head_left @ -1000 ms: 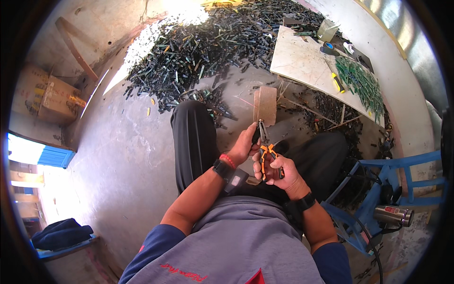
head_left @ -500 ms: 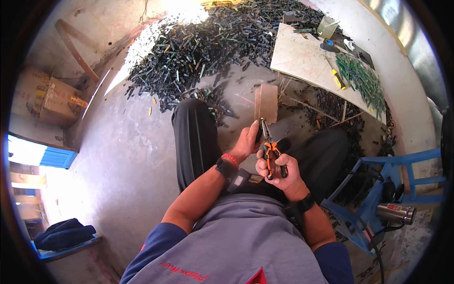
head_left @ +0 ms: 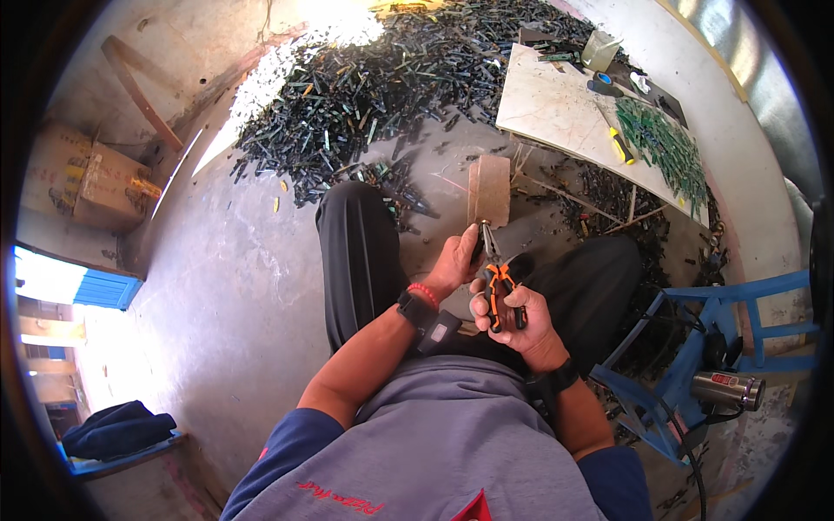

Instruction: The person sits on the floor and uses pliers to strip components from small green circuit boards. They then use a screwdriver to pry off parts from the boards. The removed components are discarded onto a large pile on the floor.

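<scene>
We see the right hand (head_left: 512,317), fingers closed round the orange-and-black handles of pliers (head_left: 497,282). The left hand (head_left: 456,260) pinches a small dark piece (head_left: 477,250) at the plier tips, above the lap. Just beyond stands a cardboard strip (head_left: 488,191); farther off lie a heap of dark scrap (head_left: 391,78) and a pale board (head_left: 565,113).

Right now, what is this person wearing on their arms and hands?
Both hands are bare, no gloves. The left hand has a thin red band and a black watch at the wrist. The right hand has a black wristband. The forearms are uncovered; short dark blue sleeves come from a grey top with red lettering.
</scene>
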Demonstrator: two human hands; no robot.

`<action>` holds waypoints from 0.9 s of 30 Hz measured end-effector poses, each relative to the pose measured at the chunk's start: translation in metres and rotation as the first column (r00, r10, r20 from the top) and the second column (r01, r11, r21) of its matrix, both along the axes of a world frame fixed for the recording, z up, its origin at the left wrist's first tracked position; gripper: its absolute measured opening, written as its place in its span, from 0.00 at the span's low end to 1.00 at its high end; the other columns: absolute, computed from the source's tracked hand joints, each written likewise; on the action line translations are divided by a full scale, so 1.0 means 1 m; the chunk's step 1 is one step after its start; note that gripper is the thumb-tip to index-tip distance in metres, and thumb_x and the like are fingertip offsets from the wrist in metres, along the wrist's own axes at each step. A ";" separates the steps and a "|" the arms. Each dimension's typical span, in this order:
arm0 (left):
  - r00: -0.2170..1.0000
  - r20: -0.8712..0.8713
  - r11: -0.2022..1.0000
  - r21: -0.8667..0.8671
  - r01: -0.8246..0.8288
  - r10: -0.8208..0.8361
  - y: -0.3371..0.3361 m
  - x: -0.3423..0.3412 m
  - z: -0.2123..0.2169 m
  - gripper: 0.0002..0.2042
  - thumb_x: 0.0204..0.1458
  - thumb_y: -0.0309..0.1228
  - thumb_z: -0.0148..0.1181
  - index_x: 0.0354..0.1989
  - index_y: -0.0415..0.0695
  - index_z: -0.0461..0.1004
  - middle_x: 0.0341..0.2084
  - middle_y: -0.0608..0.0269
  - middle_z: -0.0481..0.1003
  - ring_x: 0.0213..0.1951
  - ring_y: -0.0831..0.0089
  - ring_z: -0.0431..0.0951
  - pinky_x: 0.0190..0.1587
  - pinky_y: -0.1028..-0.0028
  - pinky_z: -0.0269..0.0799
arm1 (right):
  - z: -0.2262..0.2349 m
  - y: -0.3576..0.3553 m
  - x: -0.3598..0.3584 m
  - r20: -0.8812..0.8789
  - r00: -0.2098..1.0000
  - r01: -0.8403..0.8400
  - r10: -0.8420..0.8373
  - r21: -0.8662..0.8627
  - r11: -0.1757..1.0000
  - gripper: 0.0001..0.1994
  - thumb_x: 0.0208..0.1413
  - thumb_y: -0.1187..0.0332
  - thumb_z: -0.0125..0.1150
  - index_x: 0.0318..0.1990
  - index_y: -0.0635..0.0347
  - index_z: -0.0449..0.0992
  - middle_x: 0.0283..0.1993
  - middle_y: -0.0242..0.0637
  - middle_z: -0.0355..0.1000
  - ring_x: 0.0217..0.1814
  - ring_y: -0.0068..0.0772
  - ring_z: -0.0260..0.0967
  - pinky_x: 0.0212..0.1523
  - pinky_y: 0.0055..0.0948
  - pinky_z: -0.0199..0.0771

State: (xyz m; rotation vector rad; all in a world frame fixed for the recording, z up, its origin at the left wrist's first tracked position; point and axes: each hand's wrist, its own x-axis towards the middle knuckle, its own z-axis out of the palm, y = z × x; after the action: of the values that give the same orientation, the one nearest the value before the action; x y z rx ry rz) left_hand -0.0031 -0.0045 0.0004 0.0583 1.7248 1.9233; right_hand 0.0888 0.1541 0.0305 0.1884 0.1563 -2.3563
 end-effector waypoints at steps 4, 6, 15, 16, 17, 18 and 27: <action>1.000 0.009 1.000 0.017 -0.013 0.012 0.002 0.002 0.002 0.30 0.65 0.55 0.35 0.17 0.44 0.63 0.10 0.71 0.59 0.13 0.79 0.54 0.17 0.76 0.49 | -0.005 0.004 0.001 0.004 1.000 0.006 -0.006 -0.051 0.999 0.23 0.50 0.68 0.51 0.56 0.66 0.66 0.40 0.50 0.73 0.36 0.48 0.77 0.17 0.29 0.73; 0.999 0.046 0.999 0.041 -0.010 0.008 0.001 0.002 0.003 0.29 0.65 0.55 0.36 0.19 0.44 0.63 0.10 0.71 0.58 0.13 0.80 0.54 0.16 0.76 0.48 | -0.014 0.006 0.001 -0.023 1.000 0.016 -0.016 -0.004 1.000 0.23 0.50 0.68 0.51 0.55 0.65 0.67 0.39 0.50 0.73 0.33 0.47 0.76 0.15 0.27 0.70; 0.995 0.059 0.994 0.073 0.076 -0.080 -0.003 0.004 0.002 0.30 0.64 0.58 0.35 0.20 0.44 0.63 0.10 0.71 0.57 0.11 0.80 0.53 0.16 0.76 0.46 | 0.009 0.032 -0.003 -0.042 0.991 -0.103 0.126 0.349 0.931 0.19 0.47 0.66 0.50 0.47 0.62 0.71 0.32 0.45 0.72 0.24 0.41 0.71 0.11 0.21 0.57; 0.994 0.063 0.994 0.074 0.079 -0.084 -0.003 0.005 0.002 0.30 0.64 0.58 0.35 0.20 0.44 0.62 0.10 0.71 0.57 0.11 0.80 0.53 0.16 0.76 0.46 | 0.011 0.036 -0.005 -0.042 0.988 -0.120 0.150 0.411 0.904 0.19 0.47 0.66 0.50 0.48 0.62 0.71 0.31 0.46 0.73 0.23 0.41 0.71 0.11 0.21 0.57; 0.994 0.068 0.994 0.075 0.082 -0.088 -0.003 0.005 0.003 0.30 0.64 0.58 0.35 0.20 0.44 0.62 0.10 0.72 0.57 0.11 0.80 0.53 0.16 0.76 0.46 | 0.013 0.038 -0.007 -0.041 0.984 -0.136 0.175 0.471 0.872 0.20 0.47 0.66 0.50 0.49 0.62 0.71 0.31 0.46 0.73 0.22 0.41 0.71 0.10 0.22 0.56; 0.993 0.080 0.994 0.074 0.077 -0.083 -0.003 0.006 0.004 0.30 0.64 0.58 0.35 0.20 0.44 0.62 0.10 0.72 0.57 0.11 0.80 0.53 0.16 0.76 0.46 | 0.017 0.041 -0.010 -0.048 0.980 -0.136 0.192 0.541 0.830 0.19 0.45 0.67 0.49 0.46 0.63 0.71 0.29 0.44 0.73 0.22 0.39 0.71 0.10 0.21 0.56; 0.994 0.082 0.996 0.044 0.074 -0.078 -0.002 0.002 0.005 0.31 0.63 0.59 0.37 0.19 0.44 0.63 0.10 0.72 0.56 0.11 0.80 0.52 0.16 0.76 0.46 | 0.025 0.042 -0.010 -0.232 0.875 0.038 0.424 0.907 0.419 0.15 0.48 0.70 0.47 0.44 0.65 0.68 0.31 0.40 0.73 0.28 0.31 0.75 0.18 0.20 0.66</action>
State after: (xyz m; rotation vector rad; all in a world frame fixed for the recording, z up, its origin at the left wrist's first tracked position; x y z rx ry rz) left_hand -0.0007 -0.0063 0.0059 0.0572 1.6061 1.8791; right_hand 0.0790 0.1966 0.0558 0.1245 1.6098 -1.7721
